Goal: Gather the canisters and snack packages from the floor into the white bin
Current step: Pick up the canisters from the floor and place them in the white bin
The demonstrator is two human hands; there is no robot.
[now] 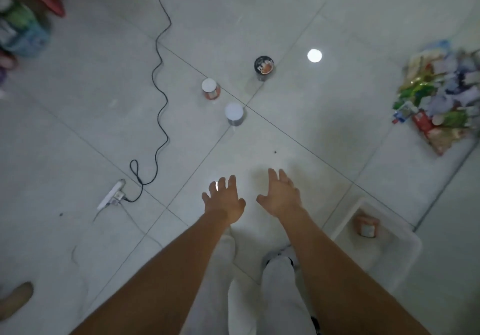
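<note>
Both hands are out in front over the floor (pixel 78 106), fingers spread and holding nothing. The left hand (pixel 224 199) and right hand (pixel 281 194) sit side by side with a small gap between them, not touching each other or anything else.

3 canisters stand upright on the tiles further ahead, well out of reach: a red canister (pixel 211 90) with a white lid, a silver canister (pixel 234 114) with a white lid just beside it, and a black-lidded canister (pixel 264 68) behind those.

The white bin (pixel 384 259) is on the floor just to the right of the right arm, with 1 orange canister (pixel 366 227) lying in it. The snack packages (pixel 441 95) are heaped in a pile far off to the right.

On the left, a black cable (pixel 161 75) snakes down to a power strip (pixel 111 195).
</note>
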